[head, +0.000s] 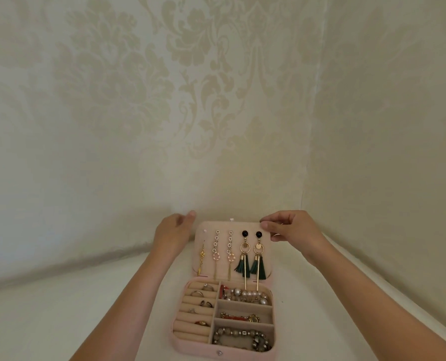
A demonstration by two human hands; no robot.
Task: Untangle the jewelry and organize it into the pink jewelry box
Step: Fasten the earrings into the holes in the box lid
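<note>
Damask wallpaper [138, 100] backs the white worktop [60, 321] and open pink jewelry box [180, 345]. Right hand [294, 230] pinches a top corner of the lid [211, 226]; left hand [173, 230] meets its other edge, grip unclear.

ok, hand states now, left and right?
Left hand: at the left edge of the lid; cannot tell whether it grips.
Right hand: pinching the lid's top right corner.
</note>
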